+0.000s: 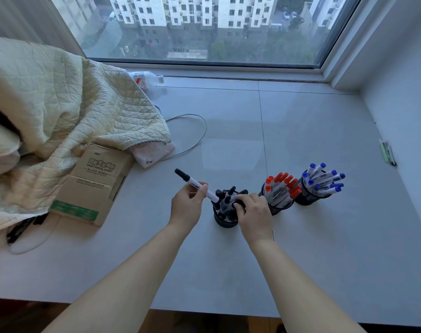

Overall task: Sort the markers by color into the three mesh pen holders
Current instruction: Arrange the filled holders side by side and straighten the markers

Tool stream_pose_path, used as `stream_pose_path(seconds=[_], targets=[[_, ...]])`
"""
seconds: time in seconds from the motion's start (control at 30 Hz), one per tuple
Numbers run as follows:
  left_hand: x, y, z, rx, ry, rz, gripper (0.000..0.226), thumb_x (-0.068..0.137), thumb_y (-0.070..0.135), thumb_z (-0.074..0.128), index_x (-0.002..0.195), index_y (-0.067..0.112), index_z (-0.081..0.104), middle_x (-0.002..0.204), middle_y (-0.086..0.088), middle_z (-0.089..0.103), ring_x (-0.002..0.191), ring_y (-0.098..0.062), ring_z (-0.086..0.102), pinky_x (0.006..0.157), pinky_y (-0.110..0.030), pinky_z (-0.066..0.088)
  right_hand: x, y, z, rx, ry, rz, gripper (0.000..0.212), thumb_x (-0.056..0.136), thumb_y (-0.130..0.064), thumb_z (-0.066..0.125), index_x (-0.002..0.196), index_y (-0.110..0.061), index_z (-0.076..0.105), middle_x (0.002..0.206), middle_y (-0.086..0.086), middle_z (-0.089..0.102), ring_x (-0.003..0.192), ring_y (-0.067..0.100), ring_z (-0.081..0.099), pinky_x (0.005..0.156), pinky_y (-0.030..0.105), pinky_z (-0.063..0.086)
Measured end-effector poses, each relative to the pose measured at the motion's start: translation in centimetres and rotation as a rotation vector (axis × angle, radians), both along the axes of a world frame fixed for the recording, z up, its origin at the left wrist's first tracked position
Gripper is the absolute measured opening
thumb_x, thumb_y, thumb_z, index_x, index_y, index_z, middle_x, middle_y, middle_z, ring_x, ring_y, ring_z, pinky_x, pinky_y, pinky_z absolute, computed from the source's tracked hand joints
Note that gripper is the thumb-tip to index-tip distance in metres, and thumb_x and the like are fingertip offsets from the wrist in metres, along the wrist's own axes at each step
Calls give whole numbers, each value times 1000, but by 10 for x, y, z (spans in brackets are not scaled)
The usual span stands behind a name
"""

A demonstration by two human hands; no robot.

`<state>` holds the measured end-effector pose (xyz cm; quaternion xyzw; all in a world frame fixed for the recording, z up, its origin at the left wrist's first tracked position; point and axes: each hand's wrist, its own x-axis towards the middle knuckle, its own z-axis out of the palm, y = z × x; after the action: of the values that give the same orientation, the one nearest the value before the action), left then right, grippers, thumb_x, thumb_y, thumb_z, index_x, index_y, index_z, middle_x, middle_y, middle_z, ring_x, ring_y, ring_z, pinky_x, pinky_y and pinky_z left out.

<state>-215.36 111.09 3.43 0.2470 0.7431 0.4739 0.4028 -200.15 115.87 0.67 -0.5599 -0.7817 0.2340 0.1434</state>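
The left hand point(186, 204) pinches a black-capped marker point(197, 185) by its white barrel, fingers curled round the middle, so that the slim cylinder slants from its cap up and away to the left of the hand down toward the nearest holder point(225, 221), a dark round mesh cup just right of that hand. The marker's lower end meets the cluster of black markers point(228, 200) standing in the cup; whether it has entered the cup cannot be made out. The right hand point(252, 212) curls over the cup's right side and grips those black caps, hiding that part of the rim and the mesh behind it. Just beyond the right hand stands a second mesh holder point(280, 205) packed with red-capped markers point(280, 182), partly covered by the knuckles, and further right of it a third point(311, 197) bristling with blue-capped markers point(323, 180) that fan outward. All three stand on a smooth pale grey ledge point(324, 260) with thin seams. Left of the left hand lies a cardboard box point(96, 183) with printed lettering, half tucked under a cream quilted blanket point(60, 104) that runs off the frame. Far right of the hands, thin pens point(387, 153) lie by the wall, too small to tell apart.
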Motion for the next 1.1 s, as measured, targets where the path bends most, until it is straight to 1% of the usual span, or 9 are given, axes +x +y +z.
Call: stream_pose_path(seconds=[0.1, 0.17, 0.37, 0.53, 0.7, 0.8, 0.97, 1.03, 1.1], targets=[[4, 1, 5, 35, 102, -16, 15, 85, 27, 63, 82, 35, 51, 76, 13, 60, 67, 10, 56, 57, -4, 40, 0, 4, 0, -44, 1, -18, 26, 92, -23, 53, 116, -17, 63, 103, 4, 62, 98, 22, 47, 77, 21, 34], [8, 4, 6, 42, 127, -40, 21, 83, 24, 66, 82, 34, 48, 77, 13, 62, 67, 13, 57, 57, -2, 40, 1, 5, 1, -70, 35, -20, 27, 91, -23, 54, 115, -18, 64, 102, 4, 61, 98, 21, 47, 74, 17, 30], [21, 8, 2, -3, 133, -90, 12, 87, 31, 59, 77, 34, 55, 74, 13, 64, 63, 4, 57, 58, -18, 41, 7, 3, 4, -91, 129, -59, 25, 89, -14, 55, 111, -12, 64, 100, 6, 59, 94, 23, 53, 74, 21, 37], [26, 13, -6, -60, 259, -119, 11, 86, 27, 61, 76, 31, 58, 89, 0, 63, 78, -11, 60, 63, -19, 39, 12, 1, 2, -125, 138, -142, 28, 88, -20, 56, 115, -15, 60, 110, 4, 53, 101, 20, 53, 75, 28, 46], [26, 17, -12, -149, 405, -168, 6, 83, 22, 63, 78, 20, 65, 89, 4, 59, 83, -13, 57, 72, -21, 38, 14, 0, -1, -340, 166, -205, 31, 89, -28, 53, 119, -17, 53, 117, 1, 52, 95, 20, 58, 74, 28, 44], [27, 19, -12, -198, 442, -190, 3, 82, 23, 63, 84, 22, 64, 89, 3, 62, 81, -13, 60, 69, -21, 40, 16, -1, -1, -405, 240, -239, 32, 89, -30, 53, 119, -18, 53, 118, -1, 56, 100, 20, 57, 77, 26, 41], [29, 21, -5, -118, 465, -140, 6, 84, 29, 59, 81, 27, 54, 82, 11, 64, 72, -9, 63, 63, -23, 40, 21, -2, -1, -462, 294, -250, 35, 89, -34, 55, 120, -18, 52, 119, -1, 57, 105, 20, 56, 82, 29, 44], [28, 20, -6, -97, 497, -145, 4, 86, 29, 58, 89, 26, 57, 84, 9, 65, 72, -11, 62, 66, -24, 41, 21, -2, -1, -467, 306, -251, 36, 90, -34, 54, 121, -18, 51, 121, -1, 57, 106, 20, 56, 83, 29, 43], [27, 16, -7, -54, 540, -158, 21, 88, 29, 58, 107, 23, 54, 84, 9, 61, 71, -13, 60, 67, -26, 42, 21, -3, -2, -465, 307, -246, 37, 92, -34, 51, 125, -18, 49, 124, 0, 56, 108, 20, 56, 83, 29, 43]])
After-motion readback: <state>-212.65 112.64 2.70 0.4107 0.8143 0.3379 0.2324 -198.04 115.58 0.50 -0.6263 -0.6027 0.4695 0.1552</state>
